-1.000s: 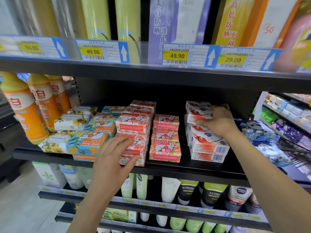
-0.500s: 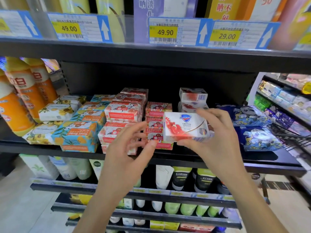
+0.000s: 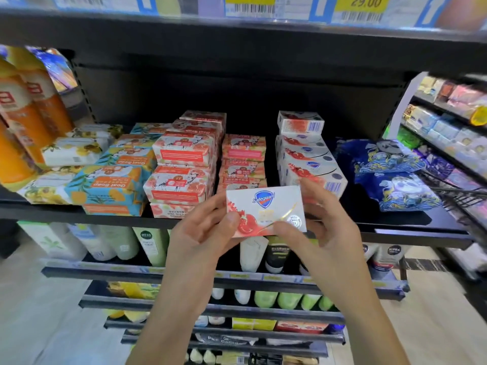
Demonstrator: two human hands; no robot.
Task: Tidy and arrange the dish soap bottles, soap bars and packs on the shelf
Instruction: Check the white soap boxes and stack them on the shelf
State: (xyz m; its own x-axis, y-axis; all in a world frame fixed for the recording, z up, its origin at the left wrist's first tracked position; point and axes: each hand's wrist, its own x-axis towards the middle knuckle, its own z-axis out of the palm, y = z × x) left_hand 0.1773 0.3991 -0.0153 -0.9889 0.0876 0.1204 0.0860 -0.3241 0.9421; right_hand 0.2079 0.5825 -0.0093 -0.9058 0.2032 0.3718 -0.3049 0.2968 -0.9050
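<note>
A white and red Safeguard soap box (image 3: 266, 206) is held in front of the black shelf (image 3: 395, 227), its printed face toward me. My left hand (image 3: 203, 233) pinches its lower left corner; my right hand (image 3: 324, 227) grips its right end and lower edge. Behind it on the shelf stands the stack of matching Safeguard boxes (image 3: 308, 159). Left of those sit red-and-white soap packs (image 3: 184, 164), blue and orange Goat Soap packs (image 3: 110, 185) and yellow-flowered soap packs (image 3: 73, 151). Orange bottles (image 3: 23, 111) stand at the far left.
Blue patterned bags (image 3: 390, 175) lie at the shelf's right end, with a wire basket edge (image 3: 453, 193) beside them. Price tags (image 3: 361, 6) line the shelf above. Lower shelves hold tubes and bottles (image 3: 274, 254). A second rack of small packs (image 3: 448, 122) stands at the right.
My right hand lifted one Safeguard box off the stack and brought it forward and down. My left hand left the red-and-white packs and took hold of the box's left side.
</note>
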